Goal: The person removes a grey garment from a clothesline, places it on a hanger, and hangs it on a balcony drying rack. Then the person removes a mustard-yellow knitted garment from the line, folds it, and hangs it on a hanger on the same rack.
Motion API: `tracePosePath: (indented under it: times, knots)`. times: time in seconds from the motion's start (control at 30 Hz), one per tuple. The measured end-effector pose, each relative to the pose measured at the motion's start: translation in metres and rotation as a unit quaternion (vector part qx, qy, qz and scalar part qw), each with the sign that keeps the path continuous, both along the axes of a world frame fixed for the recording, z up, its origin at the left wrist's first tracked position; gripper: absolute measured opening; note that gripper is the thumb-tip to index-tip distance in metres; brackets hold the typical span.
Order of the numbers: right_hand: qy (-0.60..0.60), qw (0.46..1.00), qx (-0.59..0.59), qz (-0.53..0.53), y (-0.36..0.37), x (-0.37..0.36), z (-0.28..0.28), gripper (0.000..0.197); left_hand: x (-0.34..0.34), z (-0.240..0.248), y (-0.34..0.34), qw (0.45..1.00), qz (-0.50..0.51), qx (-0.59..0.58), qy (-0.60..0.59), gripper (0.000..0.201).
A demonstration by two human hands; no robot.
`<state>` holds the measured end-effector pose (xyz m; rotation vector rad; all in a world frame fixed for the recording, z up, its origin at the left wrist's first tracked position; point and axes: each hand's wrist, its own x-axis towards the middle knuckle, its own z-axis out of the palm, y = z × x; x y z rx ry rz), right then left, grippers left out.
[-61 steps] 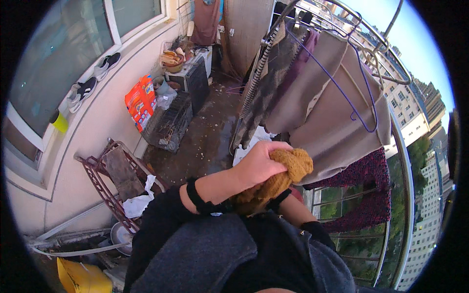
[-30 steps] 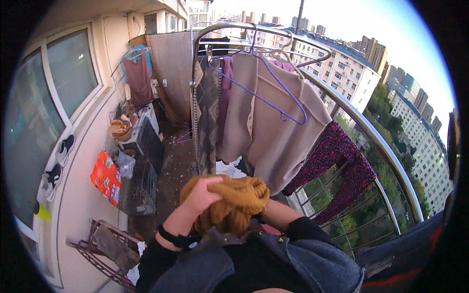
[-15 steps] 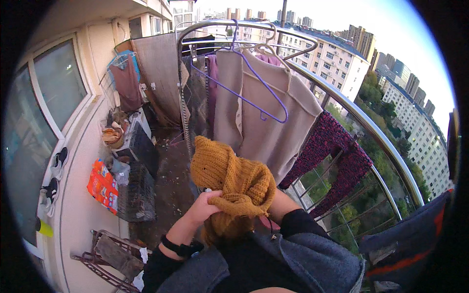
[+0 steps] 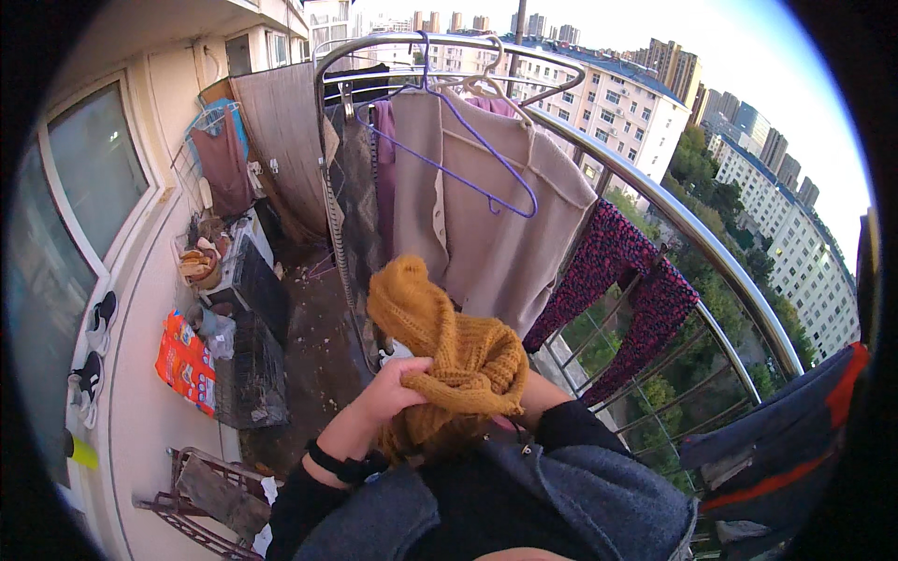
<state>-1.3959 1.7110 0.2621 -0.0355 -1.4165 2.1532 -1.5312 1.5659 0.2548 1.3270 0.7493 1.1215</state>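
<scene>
A bunched mustard-yellow chunky knit garment (image 4: 458, 351) is held in front of my chest. My left hand (image 4: 400, 385) is closed on its lower left side, with the thumb laid over a fold. The fingers of my right hand (image 4: 537, 395) are hidden behind or inside the knit; only the wrist side shows at its right edge. Beyond the garment, an unoccupied purple hanger (image 4: 486, 187) hangs from the metal rail (image 4: 673, 201). Behind that hanger, a beige cardigan (image 4: 510, 224) hangs on a pale hanger (image 4: 500, 79).
Dark floral trousers (image 4: 622, 290) drape over the railing at right, near a dark cloth with a red stripe (image 4: 795, 449). Along the left wall are a wire cage (image 4: 253, 374), an orange bag (image 4: 185, 363), shoes (image 4: 89, 379) on the sill and a folded metal frame (image 4: 201, 500).
The surroundings have shifted slightly left and up in the view. The knit's upper part has slumped and its folds have changed. My left hand keeps its grip.
</scene>
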Motion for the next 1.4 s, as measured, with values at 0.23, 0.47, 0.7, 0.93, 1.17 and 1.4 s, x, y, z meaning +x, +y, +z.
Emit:
tracePosePath:
  times: [0.23,0.47,0.7,0.93,1.17,1.4]
  knots:
    - [-0.038,0.999,-0.03,-0.007,-0.012,-0.024,-0.027,0.05,-0.009,0.017,-0.008,0.993,0.06,0.067,0.082,0.024]
    - [-0.012,1.0,-0.023,0.005,-0.002,-0.038,-0.03,0.05,-0.019,0.004,-0.001,0.962,0.274,0.02,-0.003,0.029]
    - [-0.028,0.999,-0.039,-0.007,-0.009,-0.036,-0.036,0.05,-0.019,-0.009,0.003,0.975,0.211,-0.037,-0.05,0.022]
    - [-0.021,0.999,-0.024,0.002,-0.01,-0.032,-0.037,0.05,-0.017,-0.015,0.003,0.984,0.17,-0.028,-0.039,0.013]
    - [-0.028,0.999,-0.041,-0.015,-0.01,-0.031,-0.041,0.05,-0.016,-0.017,0.001,0.996,0.079,-0.035,-0.039,0.013]
    - [-0.024,0.999,-0.044,-0.014,-0.006,-0.042,-0.04,0.051,-0.008,-0.02,0.001,0.998,0.051,-0.035,0.023,0.013]
